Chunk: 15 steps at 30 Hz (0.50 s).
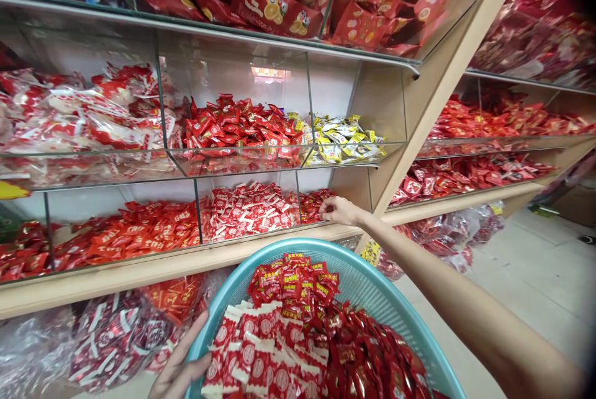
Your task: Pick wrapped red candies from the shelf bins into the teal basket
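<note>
My left hand [181, 358] grips the left rim of a teal plastic basket [393, 300]. Inside the basket lie red candies with white ends [261, 349], red candies with yellow lettering [291, 281] and dark red shiny candies [372, 349], in separate heaps. My right hand [341, 209] reaches over the basket's far side to the lower shelf. Its fingers are bent together at the front edge of a small bin of red wrapped candies [311, 203]. Whatever lies between the fingertips is too small to make out.
Glass dividers split the wooden shelf [153, 259] into bins of red-and-white candies [254, 210], orange-red packets [149, 228] and others. Above sit yellow-and-white candies [347, 138] behind a glass front. Filled plastic bags [121, 337] stand under the shelf. A slanting wooden upright [433, 89] rises at right.
</note>
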Each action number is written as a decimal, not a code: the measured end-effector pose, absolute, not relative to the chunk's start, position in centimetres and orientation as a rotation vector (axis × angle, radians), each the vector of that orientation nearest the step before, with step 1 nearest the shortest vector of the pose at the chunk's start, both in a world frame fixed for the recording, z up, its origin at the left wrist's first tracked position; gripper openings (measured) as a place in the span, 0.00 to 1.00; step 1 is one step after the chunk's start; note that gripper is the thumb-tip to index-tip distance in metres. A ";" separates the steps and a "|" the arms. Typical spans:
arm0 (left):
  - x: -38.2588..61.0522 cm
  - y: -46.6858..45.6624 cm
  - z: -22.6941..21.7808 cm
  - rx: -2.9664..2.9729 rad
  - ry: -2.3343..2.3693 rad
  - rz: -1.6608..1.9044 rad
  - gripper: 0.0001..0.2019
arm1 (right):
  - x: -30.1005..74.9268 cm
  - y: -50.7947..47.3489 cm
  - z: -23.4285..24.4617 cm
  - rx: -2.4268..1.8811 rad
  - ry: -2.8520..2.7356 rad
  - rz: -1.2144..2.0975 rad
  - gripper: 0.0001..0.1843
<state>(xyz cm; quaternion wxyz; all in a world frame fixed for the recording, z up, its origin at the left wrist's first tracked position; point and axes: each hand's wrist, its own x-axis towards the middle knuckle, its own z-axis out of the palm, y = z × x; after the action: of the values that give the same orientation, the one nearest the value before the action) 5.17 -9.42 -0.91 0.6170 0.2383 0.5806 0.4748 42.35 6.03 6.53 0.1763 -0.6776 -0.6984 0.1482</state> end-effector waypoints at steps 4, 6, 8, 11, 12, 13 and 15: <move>5.1 -9.5 -1.1 0.569 1.325 1.127 0.30 | 42.7 6.1 5.9 -1.824 -1.921 0.446 0.11; 5.0 -9.5 -1.3 0.568 1.309 1.142 0.30 | 43.3 5.8 5.7 -1.684 -1.826 0.492 0.16; 5.0 -9.5 -1.4 0.558 1.295 1.144 0.29 | 43.9 5.0 6.1 -1.512 -1.704 0.560 0.20; 4.9 -9.5 -1.7 0.537 1.270 1.112 0.29 | 43.9 2.7 7.1 -1.343 -1.564 0.593 0.22; 4.9 -9.5 -1.8 0.524 1.257 1.103 0.30 | 43.5 1.6 7.4 -1.319 -1.543 0.577 0.22; 4.9 -9.5 -1.9 0.510 1.238 1.095 0.30 | 42.9 0.6 7.5 -1.313 -1.545 0.553 0.21; 4.8 -9.4 -2.2 0.491 1.201 1.088 0.30 | 41.1 -1.4 7.2 -1.329 -1.621 0.503 0.18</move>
<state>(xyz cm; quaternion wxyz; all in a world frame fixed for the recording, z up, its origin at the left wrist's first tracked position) 4.83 -9.41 -2.19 0.6627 0.2171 0.5312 0.4813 41.13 -1.38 7.18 0.4731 -0.5431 -0.6625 0.2057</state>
